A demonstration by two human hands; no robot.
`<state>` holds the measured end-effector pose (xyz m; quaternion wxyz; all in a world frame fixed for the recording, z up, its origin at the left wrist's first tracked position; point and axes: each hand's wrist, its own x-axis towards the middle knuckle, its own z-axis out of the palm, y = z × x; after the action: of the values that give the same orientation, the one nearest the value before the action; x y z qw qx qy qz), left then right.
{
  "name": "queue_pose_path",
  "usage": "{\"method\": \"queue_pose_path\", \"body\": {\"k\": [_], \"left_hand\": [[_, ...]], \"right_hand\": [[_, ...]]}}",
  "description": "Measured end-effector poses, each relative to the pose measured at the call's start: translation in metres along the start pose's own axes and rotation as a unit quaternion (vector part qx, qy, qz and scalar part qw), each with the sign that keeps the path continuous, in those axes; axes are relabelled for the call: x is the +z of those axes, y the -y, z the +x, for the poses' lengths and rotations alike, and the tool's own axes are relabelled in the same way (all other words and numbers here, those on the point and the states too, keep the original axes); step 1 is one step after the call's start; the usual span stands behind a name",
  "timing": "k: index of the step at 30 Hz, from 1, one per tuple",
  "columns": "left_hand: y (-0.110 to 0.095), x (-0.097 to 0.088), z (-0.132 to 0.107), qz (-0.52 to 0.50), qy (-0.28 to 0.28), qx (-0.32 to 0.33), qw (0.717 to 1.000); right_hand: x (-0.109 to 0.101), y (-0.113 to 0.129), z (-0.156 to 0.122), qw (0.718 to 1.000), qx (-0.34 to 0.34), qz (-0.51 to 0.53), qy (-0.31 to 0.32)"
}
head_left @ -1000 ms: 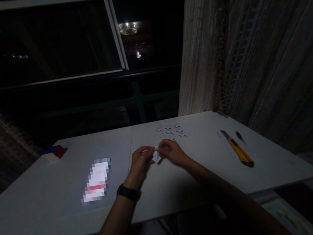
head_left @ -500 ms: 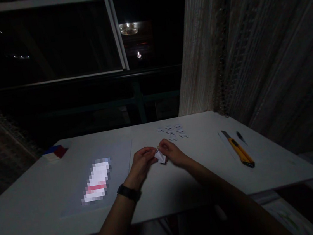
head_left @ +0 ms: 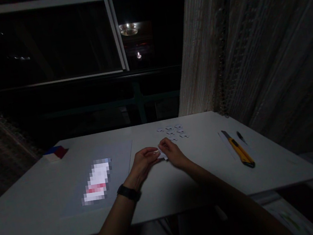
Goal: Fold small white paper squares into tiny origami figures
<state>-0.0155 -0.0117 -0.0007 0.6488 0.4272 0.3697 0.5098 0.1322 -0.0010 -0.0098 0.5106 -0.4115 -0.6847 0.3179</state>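
Observation:
A small folded piece of white paper (head_left: 162, 154) is pinched between my two hands just above the white table (head_left: 184, 184), near its middle. My left hand (head_left: 142, 166), with a dark watch on the wrist, has its fingers curled on the paper's left side. My right hand (head_left: 173, 152) grips the paper's right side with closed fingers. Much of the paper is hidden by the fingers.
Several small white paper bits (head_left: 173, 132) lie beyond my hands. A yellow utility knife (head_left: 239, 152) and a dark pen (head_left: 240, 136) lie at the right. A blurred flat item (head_left: 97, 180) rests on a sheet at left; a red and blue block (head_left: 54, 152) sits far left.
The paper has turned and flattened between my fingers, and shows less than before. Both hands have stayed in place at the table's middle.

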Motion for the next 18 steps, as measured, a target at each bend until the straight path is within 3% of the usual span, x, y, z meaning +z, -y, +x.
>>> {"method": "queue_pose_path", "body": {"k": [8,12,18], "left_hand": [[-0.001,0.002,0.002,0.115,-0.007,0.067,0.991],[-0.003,0.004,0.000,0.088,-0.006,0.063,0.994],[-0.005,0.001,0.002,0.014,-0.057,0.063,0.996]], "right_hand": [[-0.001,-0.001,0.001,1.000,-0.001,-0.013,-0.008],[-0.003,0.004,0.001,0.999,-0.008,-0.039,-0.031],[-0.005,0.009,0.000,0.988,-0.065,-0.123,-0.062]]}}
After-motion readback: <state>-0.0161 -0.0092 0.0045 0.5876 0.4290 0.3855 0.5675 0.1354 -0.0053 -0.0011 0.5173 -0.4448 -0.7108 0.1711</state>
